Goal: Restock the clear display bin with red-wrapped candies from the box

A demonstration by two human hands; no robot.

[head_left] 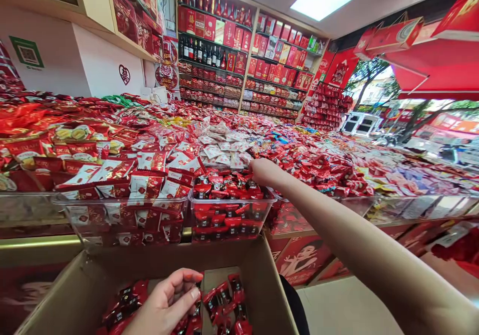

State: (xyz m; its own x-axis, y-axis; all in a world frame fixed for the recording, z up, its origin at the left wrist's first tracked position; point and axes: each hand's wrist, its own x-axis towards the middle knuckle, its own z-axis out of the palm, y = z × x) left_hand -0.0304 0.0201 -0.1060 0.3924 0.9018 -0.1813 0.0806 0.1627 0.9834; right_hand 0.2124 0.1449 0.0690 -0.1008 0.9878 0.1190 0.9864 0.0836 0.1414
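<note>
Low in the head view, my left hand [170,300] is inside an open cardboard box [258,270], its fingers curled in toward the thumb. A small dark red wrapped candy [199,281] shows at its fingertips. More red and black wrapped candies [224,302] lie on the bottom of the box. My right hand [266,172] reaches forward to the back right corner of a clear plastic bin [232,201] filled with similar red candies [228,221]. That hand is closed, knuckles toward me; whatever its fingers hold is hidden.
Left of the bin stands another clear bin [123,203] with red and white packets. White packets [220,145] lie behind, and heaps of sweets spread along the counter. Shelves of bottles and red boxes [224,33] line the back wall. Tiled floor [337,307] shows at lower right.
</note>
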